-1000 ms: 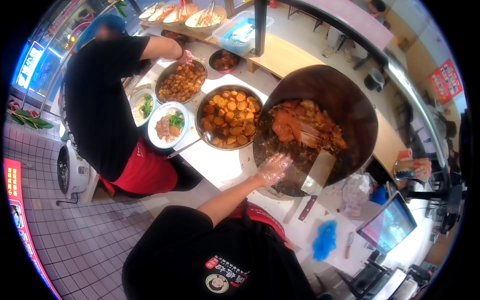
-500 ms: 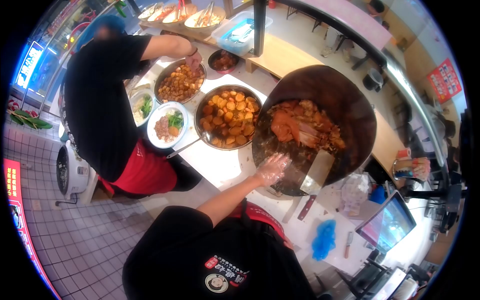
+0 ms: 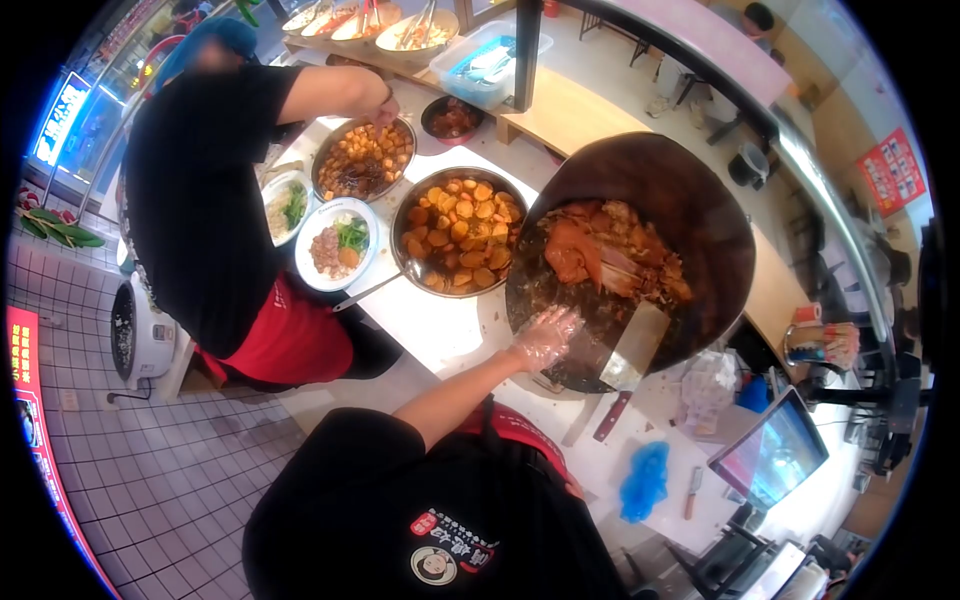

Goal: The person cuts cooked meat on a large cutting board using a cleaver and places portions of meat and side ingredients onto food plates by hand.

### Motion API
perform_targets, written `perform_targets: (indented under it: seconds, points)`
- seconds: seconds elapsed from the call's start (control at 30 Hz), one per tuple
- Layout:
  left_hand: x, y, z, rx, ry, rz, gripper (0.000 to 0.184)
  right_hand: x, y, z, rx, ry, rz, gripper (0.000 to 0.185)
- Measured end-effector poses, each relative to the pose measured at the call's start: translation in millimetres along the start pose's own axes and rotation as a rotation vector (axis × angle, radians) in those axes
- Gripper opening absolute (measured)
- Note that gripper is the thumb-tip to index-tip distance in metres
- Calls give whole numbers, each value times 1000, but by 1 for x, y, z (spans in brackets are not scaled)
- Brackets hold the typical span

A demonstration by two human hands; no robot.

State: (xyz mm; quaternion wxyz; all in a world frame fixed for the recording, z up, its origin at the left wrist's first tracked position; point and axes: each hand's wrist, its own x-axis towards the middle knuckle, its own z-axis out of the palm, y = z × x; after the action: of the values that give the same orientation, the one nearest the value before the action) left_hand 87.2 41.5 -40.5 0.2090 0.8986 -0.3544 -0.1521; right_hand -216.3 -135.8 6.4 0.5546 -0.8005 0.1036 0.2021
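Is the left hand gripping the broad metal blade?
No: the left hand, in a clear plastic glove, is apart from the broad metal blade.

The large round vessel stands on the table; its inner wall is dark brown. The meat, reddish brown, lies heaped inside in large pieces and smaller fragments. The broad rectangular blade slants, face upward, at the vessel's near side.

Pot open o/h, w/ blade in way at nr side.
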Motion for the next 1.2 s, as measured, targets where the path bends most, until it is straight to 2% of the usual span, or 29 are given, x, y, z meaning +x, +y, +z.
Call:
perform_targets:
  seconds: [1.2]
  points:
    - [2,1,-1,24,-23,13,65,-4,3,0,-4,-8,-12,30]
